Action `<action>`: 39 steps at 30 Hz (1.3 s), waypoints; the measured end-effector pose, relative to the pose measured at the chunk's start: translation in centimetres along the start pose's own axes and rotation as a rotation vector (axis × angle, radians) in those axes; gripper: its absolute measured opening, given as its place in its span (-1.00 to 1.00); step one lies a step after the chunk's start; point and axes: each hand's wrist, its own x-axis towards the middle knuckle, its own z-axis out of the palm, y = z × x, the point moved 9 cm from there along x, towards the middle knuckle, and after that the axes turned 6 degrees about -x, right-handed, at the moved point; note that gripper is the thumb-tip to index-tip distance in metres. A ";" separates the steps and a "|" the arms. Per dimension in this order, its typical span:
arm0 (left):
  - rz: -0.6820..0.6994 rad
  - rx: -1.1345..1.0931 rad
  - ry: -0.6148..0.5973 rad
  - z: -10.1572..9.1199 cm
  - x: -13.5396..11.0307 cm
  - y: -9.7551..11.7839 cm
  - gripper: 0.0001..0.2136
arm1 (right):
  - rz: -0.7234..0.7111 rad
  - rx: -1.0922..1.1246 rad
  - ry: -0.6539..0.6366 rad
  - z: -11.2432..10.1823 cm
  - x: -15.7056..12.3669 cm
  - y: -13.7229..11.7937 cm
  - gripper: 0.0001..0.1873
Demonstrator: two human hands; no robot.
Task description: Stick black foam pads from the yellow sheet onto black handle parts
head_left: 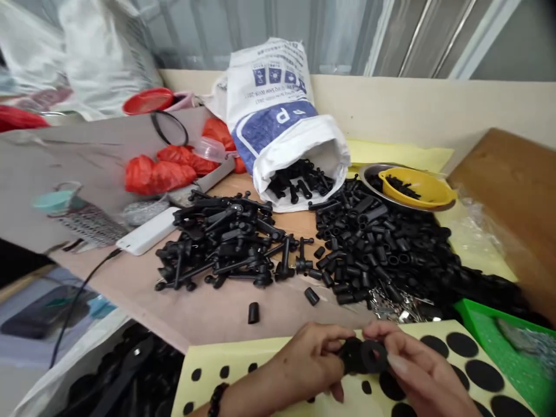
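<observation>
My left hand (pixel 310 353), with a dark beaded bracelet at the wrist, is closed around a black plastic part (pixel 351 354). Thumb and fingers of my right hand (pixel 410 362) pinch a flat black ring (pixel 374 356) with a hole in its middle, right against that part. Whether ring and part are joined I cannot tell. Beneath both hands lies a yellow sheet (pixel 264 350) bearing black round pads (pixel 484 375) on the right and small black spots on the left.
Beyond the sheet are a heap of black jointed arms (pixel 226 240), a heap of short black tubes (pixel 369 243) and small metal pins (pixel 402 304). A white-and-blue sack (pixel 278 116) spills black parts. Around them are a yellow bowl (pixel 434 191), green tray (pixel 482 330) and white power bank (pixel 147 230).
</observation>
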 end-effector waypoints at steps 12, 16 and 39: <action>-0.012 0.001 -0.021 0.5 -0.7 1.6 -0.74 | -0.013 0.002 -0.025 1.1 0.3 0.5 -0.73; -0.016 0.056 -0.022 0.5 -0.7 1.5 -0.75 | -0.011 -0.058 -0.001 1.2 0.2 0.2 -0.75; 0.015 0.150 -0.062 0.4 -0.4 0.5 -0.76 | -0.076 -0.230 -0.050 1.6 0.5 -0.4 -0.74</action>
